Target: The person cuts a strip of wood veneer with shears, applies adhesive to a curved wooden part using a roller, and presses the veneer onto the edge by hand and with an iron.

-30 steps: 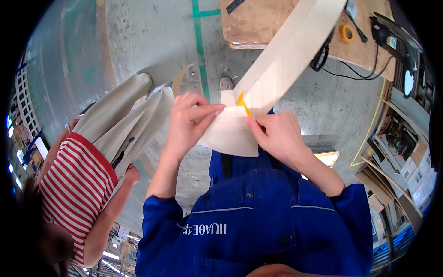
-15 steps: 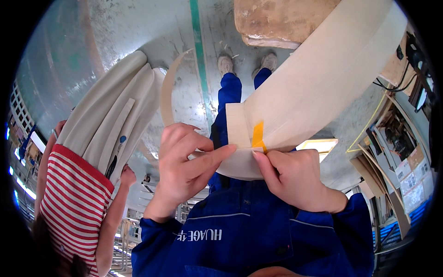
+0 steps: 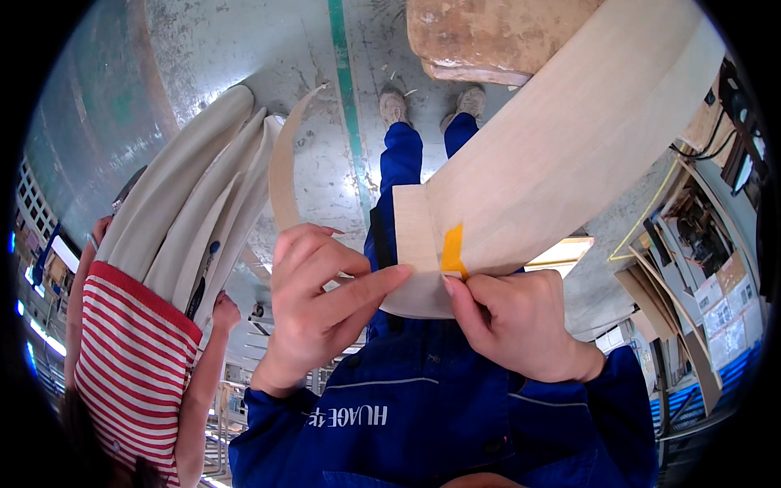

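Observation:
A long, pale, curved sheet that looks like wood veneer (image 3: pixel 561 138) stretches from my hands to the upper right. A separate-looking pale band (image 3: pixel 412 220) runs across its near end, and a piece of yellow tape (image 3: pixel 452 248) sticks beside their seam. My right hand (image 3: pixel 521 321) is closed, thumb and forefinger pinching the near edge just below the tape. My left hand (image 3: pixel 317 305) lays its forefinger on the band's lower part, other fingers curled. A narrow curling strip (image 3: pixel 282 171) rises behind my left hand; its lower end is hidden there.
On the left a person in a red-striped apron (image 3: pixel 138 350) carries several long pale sheets (image 3: pixel 191 187). A worn wooden block or tabletop (image 3: pixel 496 37) stands beyond my feet. Boards and cardboard (image 3: pixel 675 325) lean at the right. A green line (image 3: pixel 346 89) crosses the floor.
My right hand has shifted slightly down, its thumb pressing by the tape. Less of the tape's lower end shows beyond the edge. The left hand has moved slightly left.

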